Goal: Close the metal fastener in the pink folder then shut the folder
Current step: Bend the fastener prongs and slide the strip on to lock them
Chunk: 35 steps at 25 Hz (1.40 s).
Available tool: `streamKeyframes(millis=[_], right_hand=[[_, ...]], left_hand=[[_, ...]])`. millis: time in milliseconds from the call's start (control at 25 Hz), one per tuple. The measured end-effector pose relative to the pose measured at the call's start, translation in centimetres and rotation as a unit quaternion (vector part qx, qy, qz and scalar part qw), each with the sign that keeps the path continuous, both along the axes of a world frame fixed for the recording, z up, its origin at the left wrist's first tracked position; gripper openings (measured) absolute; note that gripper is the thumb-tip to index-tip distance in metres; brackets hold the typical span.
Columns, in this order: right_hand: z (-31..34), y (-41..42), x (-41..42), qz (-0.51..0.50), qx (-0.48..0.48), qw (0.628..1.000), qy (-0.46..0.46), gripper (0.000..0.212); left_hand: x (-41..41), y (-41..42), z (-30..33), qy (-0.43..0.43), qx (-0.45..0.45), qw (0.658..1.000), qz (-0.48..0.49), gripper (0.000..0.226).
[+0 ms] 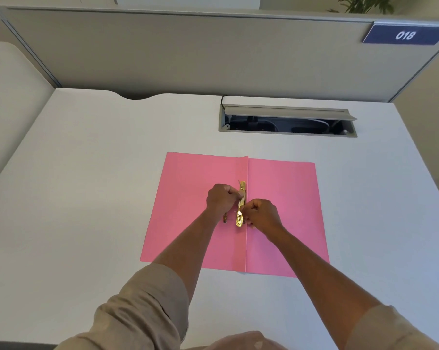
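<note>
My left hand (222,199) and right hand (260,213) pinch the metal fastener (241,203) so it shuts; the pink folder (284,210) lies open.

- Pink folder (284,210): lay open and flat on the white surface (87,198), both covers spread, a raised crease running down the spine.
- Metal fastener (241,205): a gold-coloured strip lay lengthwise just left of the spine, partly covered; a second gold piece (225,218) lay beside it.
</note>
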State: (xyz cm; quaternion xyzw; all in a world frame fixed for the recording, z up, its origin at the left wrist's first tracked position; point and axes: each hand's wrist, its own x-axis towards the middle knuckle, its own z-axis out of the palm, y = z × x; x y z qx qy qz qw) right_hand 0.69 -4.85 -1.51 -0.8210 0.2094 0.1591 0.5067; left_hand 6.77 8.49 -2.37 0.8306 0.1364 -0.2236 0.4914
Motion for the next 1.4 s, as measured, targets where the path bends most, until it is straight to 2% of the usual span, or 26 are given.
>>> streamKeyframes(millis=[320, 640, 800, 1000, 1120, 1280, 1400], right_hand=[[-0.2, -0.1, 0.1, 0.002, -0.038, 0.999, 0.011, 0.016], [-0.2, -0.3, -0.2, 0.018, -0.098, 0.995, -0.002, 0.014], [-0.1, -0.4, 0.0, 0.021, -0.104, 0.994, 0.004, 0.012], [0.6, -1.1, 2.9, 0.027, -0.13, 0.988, -0.076, 0.011], [0.9, -1.2, 5.3, 0.077, -0.125, 0.982, -0.115, 0.013], [0.6, -1.8, 7.3, 0.166, -0.157, 0.965, -0.125, 0.009], [0.1, -2.5, 8.2, 0.154, -0.175, 0.966, -0.115, 0.006]], left_hand=[[-0.2, -0.6, 0.7, -0.012, 0.088, 0.994, -0.065, 0.003], [-0.5, -0.7, 0.9, -0.023, 0.106, 0.991, -0.073, 0.008], [-0.9, -0.9, 1.0, -0.05, 0.138, 0.985, -0.092, 0.003], [-1.4, -1.1, 1.2, -0.071, 0.162, 0.979, -0.101, 0.007], [-1.9, -1.3, 1.2, -0.1, 0.169, 0.974, -0.115, 0.008], [-2.9, -1.2, 0.4, -0.191, 0.247, 0.931, -0.188, 0.018], [-3.1, -0.8, 0.0, -0.235, 0.276, 0.902, -0.236, 0.022]])
